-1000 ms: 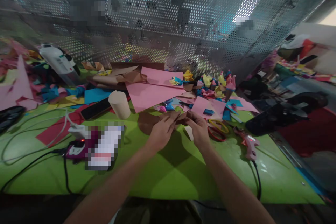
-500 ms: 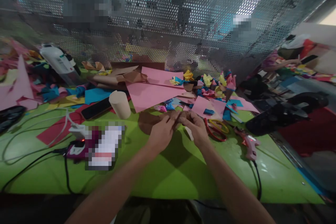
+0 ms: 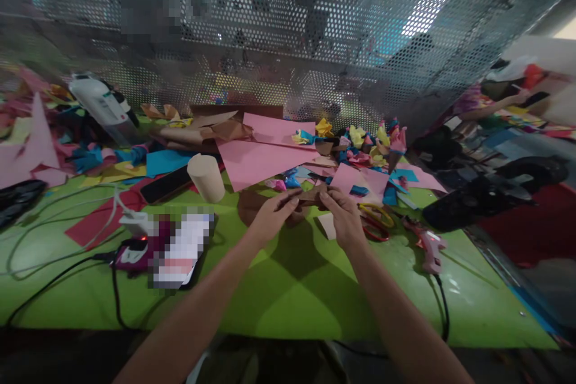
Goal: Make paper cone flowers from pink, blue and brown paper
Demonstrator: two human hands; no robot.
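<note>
Between my two hands a piece of brown paper point(image 3: 311, 195) is held just above the green table. My left hand point(image 3: 275, 211) pinches its left end, fingers closed. At the other end my right hand point(image 3: 338, 209) grips the paper between thumb and fingers. Another brown paper piece point(image 3: 248, 209) lies under and beside my left hand. A small cream paper piece point(image 3: 327, 225) rests by my right wrist. Scissors with red and yellow handles point(image 3: 377, 219) lie to the right of my right hand.
A pink glue gun point(image 3: 432, 249) with a black cord lies at right. A beige paper roll point(image 3: 206, 177) stands left of my hands. Pink paper point(image 3: 265, 162) and coloured scraps lie behind. At left are a phone point(image 3: 182, 252), cables and a purple power strip point(image 3: 135, 258).
My hands have moved apart, the right one slightly to the right, and the brown paper now stretches between them. More of the cream paper piece shows.
</note>
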